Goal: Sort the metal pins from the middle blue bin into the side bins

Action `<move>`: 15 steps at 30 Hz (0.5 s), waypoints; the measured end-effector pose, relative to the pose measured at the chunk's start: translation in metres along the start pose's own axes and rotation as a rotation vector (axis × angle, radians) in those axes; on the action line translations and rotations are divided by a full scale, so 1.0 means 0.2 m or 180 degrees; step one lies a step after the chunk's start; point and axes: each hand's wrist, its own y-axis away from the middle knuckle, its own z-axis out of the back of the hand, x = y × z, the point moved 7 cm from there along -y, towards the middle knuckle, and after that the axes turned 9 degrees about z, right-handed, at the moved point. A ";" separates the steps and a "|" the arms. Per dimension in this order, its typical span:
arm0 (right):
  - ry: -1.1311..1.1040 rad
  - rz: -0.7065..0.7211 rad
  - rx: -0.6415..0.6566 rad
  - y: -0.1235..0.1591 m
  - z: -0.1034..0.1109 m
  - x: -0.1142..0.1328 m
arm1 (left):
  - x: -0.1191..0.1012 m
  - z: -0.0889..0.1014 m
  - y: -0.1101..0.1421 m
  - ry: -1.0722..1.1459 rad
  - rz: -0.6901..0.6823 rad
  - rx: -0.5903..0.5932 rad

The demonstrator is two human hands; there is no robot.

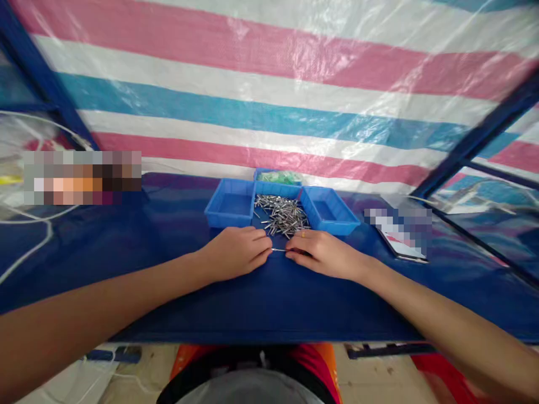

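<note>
Between my two hands stretches a thin, shiny metal pin (pixel 278 249), held low over the blue table. My left hand (pixel 241 253) pinches its left end with closed fingertips. At the other end, my right hand (pixel 322 252), with a ring on one finger, has its fingers closed on the pin too. Just beyond my fingers lies a loose pile of metal pins (pixel 284 215), spread on the table between the bins. How the far ends of the held pin look is hidden by my fingers.
Blue plastic bins flank the pile: a left bin (pixel 231 219) and a right bin (pixel 337 227). A back bin (pixel 278 183) holds green-tinted clear plastic. A phone (pixel 406 248) lies to the right. White cables (pixel 40 235) run at far left. Striped sheeting (pixel 269 106) hangs behind the table.
</note>
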 end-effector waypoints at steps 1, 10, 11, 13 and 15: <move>-0.0015 0.0010 -0.0003 0.00 0.00 0.00 | 0.00 0.00 0.00 0.0004 0.0004 0.0001; 0.0014 -0.0015 0.0001 0.00 0.00 0.02 | 0.02 -0.01 0.01 0.0016 0.0108 0.0156; 0.0015 -0.0013 0.0000 0.00 0.00 0.02 | 0.02 -0.01 0.01 0.0018 0.0117 0.0180; 0.0018 -0.0016 -0.0002 0.00 0.00 0.02 | 0.02 -0.02 0.01 0.0018 0.0129 0.0232; 0.0028 -0.0028 0.0012 0.00 0.00 0.02 | 0.02 -0.02 0.01 0.0019 0.0131 0.0278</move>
